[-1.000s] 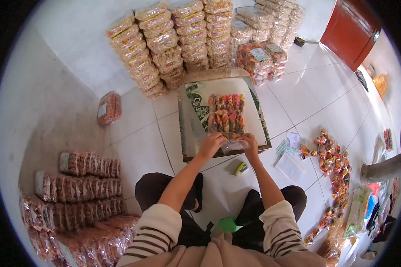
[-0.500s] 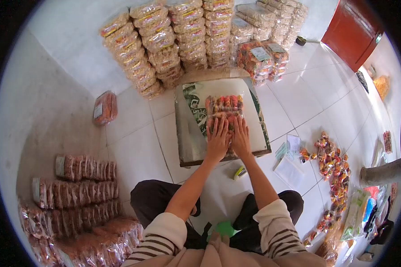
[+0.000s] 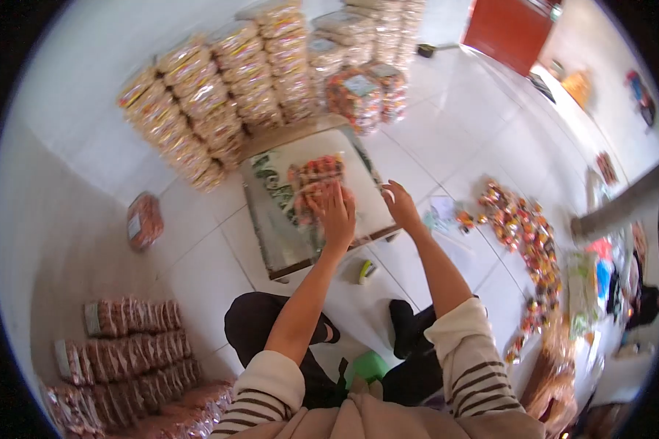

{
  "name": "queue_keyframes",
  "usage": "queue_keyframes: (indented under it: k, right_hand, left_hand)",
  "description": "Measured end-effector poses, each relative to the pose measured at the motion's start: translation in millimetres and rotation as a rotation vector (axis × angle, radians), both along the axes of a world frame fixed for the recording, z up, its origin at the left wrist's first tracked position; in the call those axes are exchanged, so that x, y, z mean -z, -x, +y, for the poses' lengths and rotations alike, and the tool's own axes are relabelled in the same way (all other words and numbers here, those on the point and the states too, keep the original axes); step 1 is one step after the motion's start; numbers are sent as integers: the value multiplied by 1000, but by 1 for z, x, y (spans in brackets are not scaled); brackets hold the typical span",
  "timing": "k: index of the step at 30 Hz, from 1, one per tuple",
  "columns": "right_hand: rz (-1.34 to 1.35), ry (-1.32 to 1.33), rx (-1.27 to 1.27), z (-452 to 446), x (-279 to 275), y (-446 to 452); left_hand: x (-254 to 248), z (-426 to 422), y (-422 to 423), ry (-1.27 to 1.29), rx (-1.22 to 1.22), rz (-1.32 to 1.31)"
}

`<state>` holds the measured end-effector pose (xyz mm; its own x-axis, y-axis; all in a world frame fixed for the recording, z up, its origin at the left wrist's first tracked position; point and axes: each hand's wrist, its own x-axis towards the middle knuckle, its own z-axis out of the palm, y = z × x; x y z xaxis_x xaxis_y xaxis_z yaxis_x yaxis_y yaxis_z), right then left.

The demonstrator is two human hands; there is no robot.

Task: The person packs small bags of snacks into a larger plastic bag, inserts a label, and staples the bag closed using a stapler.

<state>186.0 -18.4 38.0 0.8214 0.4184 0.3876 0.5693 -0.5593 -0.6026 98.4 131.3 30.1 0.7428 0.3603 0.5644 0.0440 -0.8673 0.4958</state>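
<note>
Right hand [image 3: 402, 207] off clear bag [image 3: 332, 162] | red-orange pieces [image 3: 309, 178] inside | left hand [image 3: 337, 219] atop

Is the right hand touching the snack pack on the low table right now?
Apart. The head view shows a strip of pale tabletop between the right hand and the snack pack.

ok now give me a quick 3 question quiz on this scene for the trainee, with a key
1. Which hand is over the clear plastic pack of red-orange snacks?
2. True or false: the small lime-green tool lies on the white tiled floor.
3. In this view, the lone reddish-brown plastic-wrapped bundle sits on which side of the low pale-topped table? a) left b) right

Key: 1. The left hand; 2. True; 3. a
</note>
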Motion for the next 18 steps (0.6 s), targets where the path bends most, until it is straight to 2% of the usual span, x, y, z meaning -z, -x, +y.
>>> queue_keyframes:
  k: [1,2,4,5,6,8,9,10,11,12,16,17,18]
  right_hand:
    - [92,-16,11,-27,-16,-1]
    - [187,-34,21,-57,-31,2]
    - [377,-44,231,-113,-47,11]
    - [321,-78,359,-138,-44,14]
    - [138,-22,503,-164,-34,18]
    - [33,-38,621,-202,-41,41]
    - [41,-32,644,-227,-23,45]
    - [-13,142,692,-255,8,42]
    - [-64,318,731,-273,28,42]
    - [-54,322,739,-282,32,46]
    - [404,56,608,-296,62,47]
    - [429,24,615,-293,76,43]
    - [600,-41,616,-288,85,35]
  left_hand:
    - [-13,-24,-4,126,80,-57]
    - [-21,-45,-8,135,121,-53]
    - [-28,-81,-19,447,456,-28]
    - [-30,-99,-23,466,495,-60]
    - [-25,-118,-27,470,525,-52]
    - [-11,-153,-35,876,601,9]
    - [-6,-170,-36,967,565,15]
    - [-1,-184,-35,972,578,31]
    - [3,-196,-34,1142,557,101]
    - [9,-205,-35,1310,526,172]
    - [70,-224,-58,1149,453,216]
    - [88,-226,-67,1189,425,187]
    - [107,-227,-78,1184,423,198]
